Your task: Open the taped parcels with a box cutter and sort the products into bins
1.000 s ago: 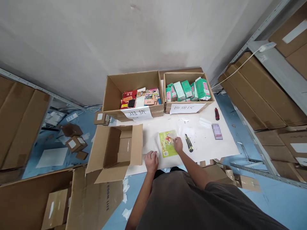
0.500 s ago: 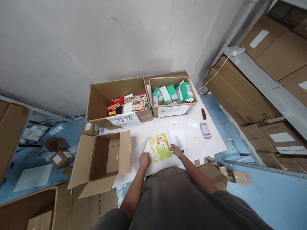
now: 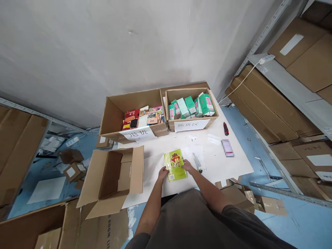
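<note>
A yellow-green book point(image 3: 175, 173) with a red-and-yellow picture and a barcode is before me at the front of the white table point(image 3: 153, 183). Closed on its left edge is my left hand point(image 3: 163, 172). My right hand point(image 3: 187, 166) grips its right edge, the thumb over the cover. Whether the book touches the table I cannot tell. Just right of my right hand lies a slim grey tool point(image 3: 197, 162) with a yellow-and-black end. An open cardboard box point(image 3: 137, 169) stands to the left of my left hand.
Behind are a carton point(image 3: 114, 128) of books and a carton point(image 3: 171, 124) of green-and-pink boxes, each with a handwritten paper label. A red-and-black tool point(image 3: 226, 129) and a blurred-out flat item point(image 3: 227, 148) lie at right. Shelves point(image 3: 261, 64) of cartons flank the table.
My left hand has come right from the tabletop to the book's left edge. My right hand now grips the right edge. The view has shifted slightly.
</note>
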Tool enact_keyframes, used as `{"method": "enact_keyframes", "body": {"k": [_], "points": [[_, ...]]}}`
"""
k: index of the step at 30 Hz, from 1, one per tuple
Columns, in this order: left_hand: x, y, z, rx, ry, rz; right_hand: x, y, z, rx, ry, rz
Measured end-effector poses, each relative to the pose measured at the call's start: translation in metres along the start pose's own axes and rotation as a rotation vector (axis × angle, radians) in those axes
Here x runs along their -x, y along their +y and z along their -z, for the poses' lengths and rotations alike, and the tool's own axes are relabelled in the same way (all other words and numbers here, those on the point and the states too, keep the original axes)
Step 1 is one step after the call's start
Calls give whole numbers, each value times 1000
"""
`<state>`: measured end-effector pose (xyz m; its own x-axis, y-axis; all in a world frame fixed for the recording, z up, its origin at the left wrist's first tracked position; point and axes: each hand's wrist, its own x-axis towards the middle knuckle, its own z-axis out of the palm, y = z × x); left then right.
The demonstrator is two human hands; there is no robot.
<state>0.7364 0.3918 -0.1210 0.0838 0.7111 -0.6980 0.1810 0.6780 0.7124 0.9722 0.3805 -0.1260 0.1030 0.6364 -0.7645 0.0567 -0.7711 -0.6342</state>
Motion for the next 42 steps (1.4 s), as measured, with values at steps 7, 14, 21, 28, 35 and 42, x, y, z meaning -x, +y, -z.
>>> {"method": "enact_keyframes", "body": {"k": [7, 14, 21, 28, 35, 42], "points": [[17, 18, 0, 55, -50, 34, 58, -41, 8, -245, -379, 225], [51, 55, 10, 363, -414, -146, 126, -92, 47, -196, -341, 328], [81, 130, 82, 190, -406, -372, 167, -117, 39, -231, -348, 407], [84, 139, 133, 115, -403, -451, 188, -129, -16, -307, -414, 496], [107, 147, 131, -91, -197, -630, 207, -141, -76, -259, -157, 656], [130, 159, 95, 73, -481, -737, 209, -146, -132, -7, -82, 945]]}}
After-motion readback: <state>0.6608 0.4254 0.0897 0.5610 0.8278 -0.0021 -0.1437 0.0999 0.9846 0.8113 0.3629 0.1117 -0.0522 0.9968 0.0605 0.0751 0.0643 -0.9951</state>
